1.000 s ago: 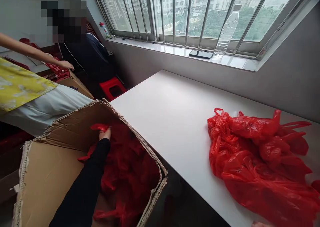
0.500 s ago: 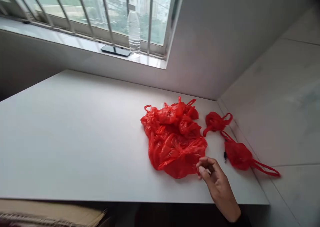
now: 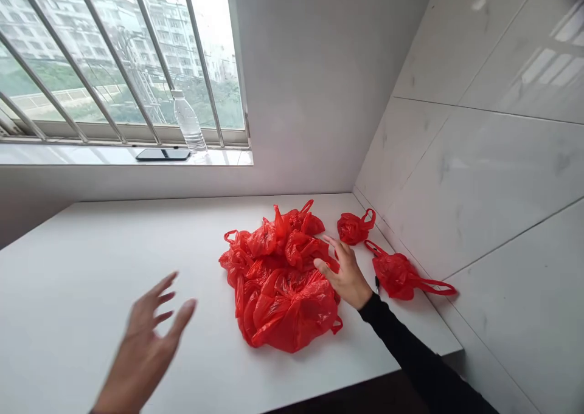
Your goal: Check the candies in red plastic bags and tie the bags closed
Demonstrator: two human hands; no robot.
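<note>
White counter [image 3: 141, 238] below a window [image 3: 123, 67], red bags [image 3: 292, 307] heaped on it, my left hand [image 3: 148, 338] wide beside them, my right hand [image 3: 347, 275] wide too, perhaps touching them

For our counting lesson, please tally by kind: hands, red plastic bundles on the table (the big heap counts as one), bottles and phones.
Hands: 2 (left hand, right hand)
Red plastic bundles: 3 (big heap, upper small bundle, lower small bundle)
Bottle: 1
Phone: 1
Total: 7
</note>
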